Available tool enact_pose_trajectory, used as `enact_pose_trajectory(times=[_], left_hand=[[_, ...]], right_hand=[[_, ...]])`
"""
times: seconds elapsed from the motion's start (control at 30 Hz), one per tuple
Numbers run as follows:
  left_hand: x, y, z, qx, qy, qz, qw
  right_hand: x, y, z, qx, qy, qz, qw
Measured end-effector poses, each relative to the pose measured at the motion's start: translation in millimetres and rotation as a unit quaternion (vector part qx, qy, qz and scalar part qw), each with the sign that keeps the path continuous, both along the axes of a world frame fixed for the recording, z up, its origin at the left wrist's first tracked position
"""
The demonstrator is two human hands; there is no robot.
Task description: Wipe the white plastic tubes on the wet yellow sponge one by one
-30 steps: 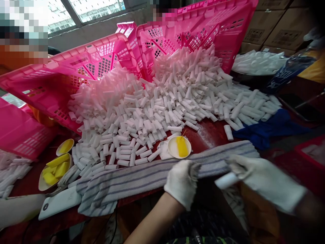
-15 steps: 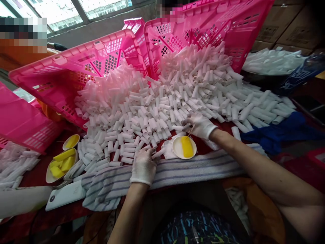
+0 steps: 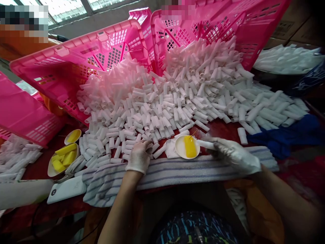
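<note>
A white tube [image 3: 206, 144] is held by one end in the gloved right hand [image 3: 236, 155], its fingers closed around it; the gripped end is hidden by the fingers, which are blurred and darkened. The tube's free end is pointed toward a small dish [image 3: 179, 149], and its rim is overlapped in the view, though whether they touch cannot be told. In the dish a yellow piece [image 3: 190, 147] is seen with a thin stick in it. The gloved left hand [image 3: 139, 156] is half curled at the near edge of a heap of tubes [image 3: 162, 112], its fingertips set against one of them; whether that tube is gripped cannot be made out. Below both hands a striped towel [image 3: 177, 171] is laid along the table edge, partly covered by the left hand and the right. The heap is spilled from two pink crates, the left crate [image 3: 63, 54] and the right crate [image 3: 261, 34], the latter cut off by the top of the view. A person [image 3: 22, 51] at the upper left is partly masked by coarse squares. A dark blue object [image 3: 308, 81] is cut off at the right edge, and its kind is unclear.
</note>
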State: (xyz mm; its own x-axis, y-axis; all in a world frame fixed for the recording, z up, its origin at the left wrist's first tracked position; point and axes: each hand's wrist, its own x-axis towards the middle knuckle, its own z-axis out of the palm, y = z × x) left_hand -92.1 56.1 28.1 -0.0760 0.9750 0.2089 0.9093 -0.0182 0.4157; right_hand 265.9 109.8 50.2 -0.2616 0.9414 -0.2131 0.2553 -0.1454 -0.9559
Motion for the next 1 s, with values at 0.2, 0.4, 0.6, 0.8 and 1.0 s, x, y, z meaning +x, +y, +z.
enact_pose_trajectory(times=[0.2, 0.4, 0.6, 0.8, 1.0], left_hand=[[25, 9, 5.9, -0.067, 0.055, 0.062, 0.994], [35, 12, 14.5, -0.156, 0.090, 0.051, 0.982], [37, 18, 17.1, -0.164, 0.143, 0.042, 0.975], [34, 15, 5.4, -0.117, 0.067, 0.060, 0.989], [36, 17, 0.6, -0.107, -0.084, 0.132, 0.982]], right_hand=[[-32, 12, -38.0, 0.011, -0.004, -0.015, 1.000], [-26, 7, -59.2, 0.205, -0.043, 0.016, 0.978], [-27, -3, -56.1, 0.212, -0.050, 0.014, 0.976], [-23, -9, -65.4, 0.151, -0.047, 0.017, 0.987], [-23, -14, -77.0, 0.187, -0.017, 0.005, 0.982]])
